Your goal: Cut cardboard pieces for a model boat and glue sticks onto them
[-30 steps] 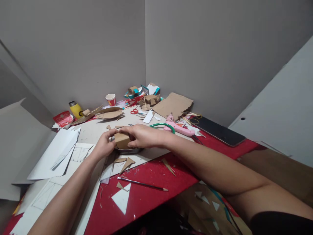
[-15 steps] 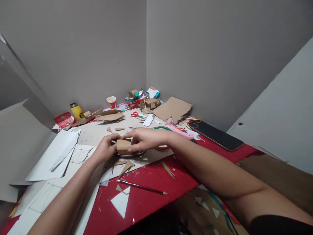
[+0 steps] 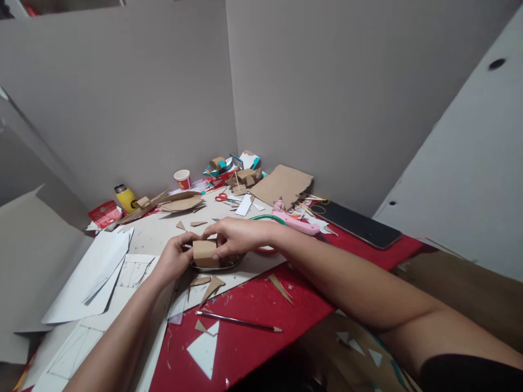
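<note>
Both of my hands hold a small brown cardboard piece (image 3: 204, 253) bent into a curved box shape, just above a round metal lid (image 3: 223, 265) lying on a pale board. My left hand (image 3: 175, 257) grips its left side with thumb and fingers. My right hand (image 3: 235, 237) closes over its top and right side. Small cardboard triangles (image 3: 211, 283) lie right in front of the lid.
A pencil (image 3: 239, 322) and a white paper triangle (image 3: 203, 348) lie on the red table (image 3: 261, 305) nearer me. Behind my hands are a pink glue gun (image 3: 296, 222), a green ring, red scissors (image 3: 223, 197), a paper cup (image 3: 182, 178), a yellow bottle (image 3: 125, 197), cardboard scraps, and a phone (image 3: 355, 223). White sheets (image 3: 93, 267) lie left.
My hands have stayed on the cardboard piece over the lid and turned it slightly. The camera has tilted, so everything sits a little lower and further left.
</note>
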`<state>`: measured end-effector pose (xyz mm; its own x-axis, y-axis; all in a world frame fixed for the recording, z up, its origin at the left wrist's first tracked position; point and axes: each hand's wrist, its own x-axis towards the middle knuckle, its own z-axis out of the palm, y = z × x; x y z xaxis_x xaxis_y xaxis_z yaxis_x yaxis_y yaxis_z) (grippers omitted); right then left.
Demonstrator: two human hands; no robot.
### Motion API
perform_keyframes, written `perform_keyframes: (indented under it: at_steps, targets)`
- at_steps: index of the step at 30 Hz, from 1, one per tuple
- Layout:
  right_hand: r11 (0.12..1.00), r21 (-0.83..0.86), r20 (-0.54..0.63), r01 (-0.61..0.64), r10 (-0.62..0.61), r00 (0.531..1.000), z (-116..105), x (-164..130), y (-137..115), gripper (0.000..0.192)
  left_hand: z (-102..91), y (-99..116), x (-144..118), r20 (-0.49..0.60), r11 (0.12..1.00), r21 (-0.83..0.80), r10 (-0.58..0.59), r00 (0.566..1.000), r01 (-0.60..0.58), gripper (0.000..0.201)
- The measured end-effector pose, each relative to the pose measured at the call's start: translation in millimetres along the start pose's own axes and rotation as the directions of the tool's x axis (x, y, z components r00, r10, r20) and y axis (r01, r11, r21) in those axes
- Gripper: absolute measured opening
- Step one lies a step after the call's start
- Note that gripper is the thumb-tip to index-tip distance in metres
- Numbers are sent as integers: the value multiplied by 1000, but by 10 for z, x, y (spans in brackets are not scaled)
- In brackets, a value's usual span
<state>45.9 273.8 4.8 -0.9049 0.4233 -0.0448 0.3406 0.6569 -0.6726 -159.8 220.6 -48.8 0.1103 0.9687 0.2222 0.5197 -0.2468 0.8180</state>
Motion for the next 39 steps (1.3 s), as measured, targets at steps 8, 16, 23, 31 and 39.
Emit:
perform_keyframes:
  at_steps: [8,16,23,31,39]
  targets:
    - [996,-77,-65,39,-44,997,-22,4,-11,49,-10,-26,1,-44,1000,-1,-8,999,8,25]
    - [989,-136,-116,52,-68,991,-24,-18,-35,47,-20,-24,2,-84,1000,-4,-24,996,24,22]
    - [995,-93,-72,27,-34,997,-55,-17,-35,51,-27,-47,16,-92,999,-16,-48,995,47,23]
    - [982,-172,-83,81,-97,992,-42,-20,-37,49,-21,21,-30,-107,999,20,-42,993,44,19]
    - [977,-183,-64,106,-120,991,-28,-9,-15,54,-25,10,-89,-107,998,-7,-67,992,67,21]
